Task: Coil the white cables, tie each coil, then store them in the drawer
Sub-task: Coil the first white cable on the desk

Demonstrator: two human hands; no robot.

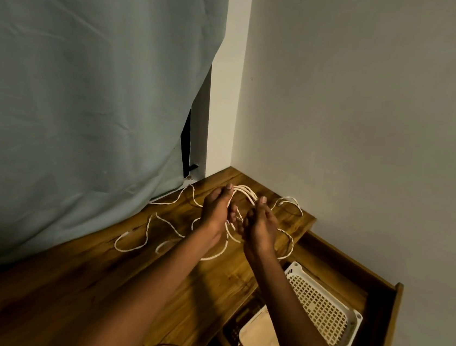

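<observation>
Coiling step. Left hand and right hand each grip 1 end of a part-formed coil above the wooden tabletop; slack white cable trails there. Next: gather remaining slack, then tie. Drawer stands open.

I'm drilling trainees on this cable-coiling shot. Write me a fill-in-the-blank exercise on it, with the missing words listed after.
1. Both hands hold loops of a ____ cable above the wooden tabletop.
2. The drawer at the right of the tabletop stands ____.
3. Inside the drawer lies a white perforated ____.
4. The left hand and the right hand both have their fingers ____ round the loops.

Missing words: white; open; basket; curled
</observation>
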